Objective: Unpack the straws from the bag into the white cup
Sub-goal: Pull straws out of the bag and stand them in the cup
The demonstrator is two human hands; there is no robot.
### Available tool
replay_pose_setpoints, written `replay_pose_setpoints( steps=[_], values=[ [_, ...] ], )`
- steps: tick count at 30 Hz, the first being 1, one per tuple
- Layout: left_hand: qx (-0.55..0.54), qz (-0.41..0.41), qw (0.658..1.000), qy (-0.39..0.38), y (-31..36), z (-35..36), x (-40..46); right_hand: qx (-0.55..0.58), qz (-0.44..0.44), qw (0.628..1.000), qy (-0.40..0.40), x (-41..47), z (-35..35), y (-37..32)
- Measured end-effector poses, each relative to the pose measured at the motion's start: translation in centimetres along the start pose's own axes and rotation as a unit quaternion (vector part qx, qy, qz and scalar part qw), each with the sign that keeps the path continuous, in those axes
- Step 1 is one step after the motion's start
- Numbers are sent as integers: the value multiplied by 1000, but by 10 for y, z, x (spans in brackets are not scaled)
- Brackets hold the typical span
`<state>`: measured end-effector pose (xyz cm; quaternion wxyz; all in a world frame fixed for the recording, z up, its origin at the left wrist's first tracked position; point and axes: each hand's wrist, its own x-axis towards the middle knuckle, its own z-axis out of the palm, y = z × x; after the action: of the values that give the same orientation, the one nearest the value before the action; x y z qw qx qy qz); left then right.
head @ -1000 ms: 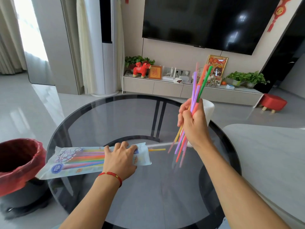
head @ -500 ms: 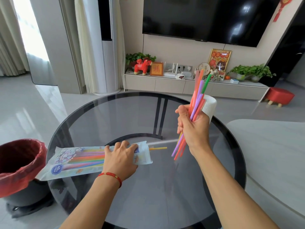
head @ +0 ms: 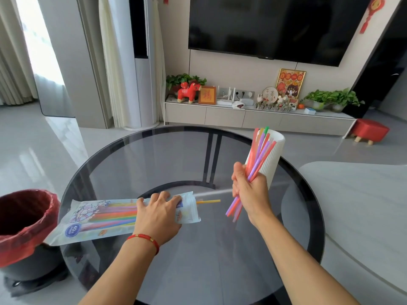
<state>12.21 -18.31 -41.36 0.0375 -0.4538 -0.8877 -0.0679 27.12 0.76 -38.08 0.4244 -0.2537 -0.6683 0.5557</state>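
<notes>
A round glass table [head: 198, 260] is filling the lower centre of the frame, with a red-lined bin [head: 24, 221] standing off its edge at lower left. On the table's left half, the printed straw bag [head: 99, 219] is lying flat with coloured straws inside, and the left hand [head: 158, 213] is pressing down on its open end, fingers spread flat over the plastic, while one yellow straw [head: 209, 201] is poking out toward the centre. Right of centre, the right hand [head: 251, 192] is gripping a bundle of straws [head: 258, 155] in a closed fist, their upper ends tilting up across the front of the white cup [head: 272, 159], which is standing on the table just behind the hand.
</notes>
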Motion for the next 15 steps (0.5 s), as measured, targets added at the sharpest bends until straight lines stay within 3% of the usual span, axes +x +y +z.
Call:
replay_pose_setpoints(
  steps=[5,11,15],
  values=[
    [1,0,1000,1,1,1,0,58,59,997,6,3,-7,-10],
    [0,0,1000,5,0,3,-1,289,-15,951,110,51,-39,-114],
    [2,1,1000,2,1,3,0,348,-41,918,184,87,-67,-156]
  ],
)
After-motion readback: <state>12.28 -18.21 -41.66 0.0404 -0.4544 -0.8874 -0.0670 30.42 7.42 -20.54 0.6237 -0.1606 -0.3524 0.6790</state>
